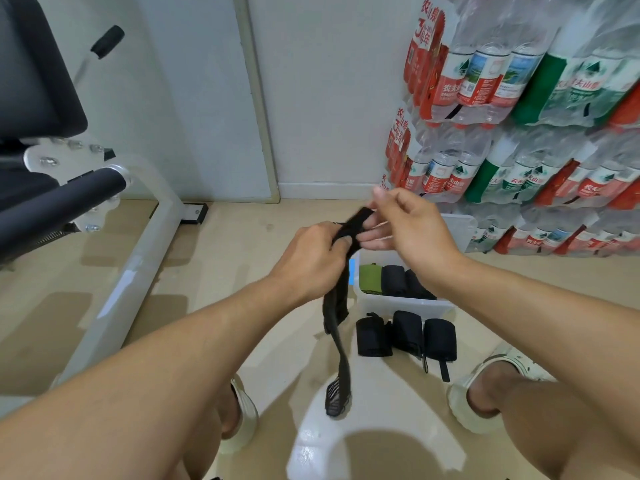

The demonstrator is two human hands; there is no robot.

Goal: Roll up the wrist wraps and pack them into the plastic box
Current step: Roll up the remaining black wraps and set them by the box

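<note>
2 hands meet above the floor, both on 1 long black wrist wrap [337, 327]. The left hand [308, 261] has its fingers curled round the wrap near its upper end. The right hand [408, 226] pinches that upper end between thumb and fingers, with its other fingers stretched out beneath the strap. From the left hand the wrap hangs down unrolled, twisting on its way, and its mesh-like lower end lies close to the floor between the person's feet.

Just under the hands sits a clear plastic box [401, 304] on the floor. Inside it lie 1 green roll [370, 279] at the left and 2 black rolls [403, 282] beside it. In front of the box, touching or nearly touching its near wall, 3 more rolled black wraps [407, 336] lie side by side on the floor, 2 of them with short straps trailing toward the person.

Stacked packs of water bottles [512, 109] stand against the wall at the right. A white-framed exercise bench [104, 216] with black padding stands at the left.
</note>
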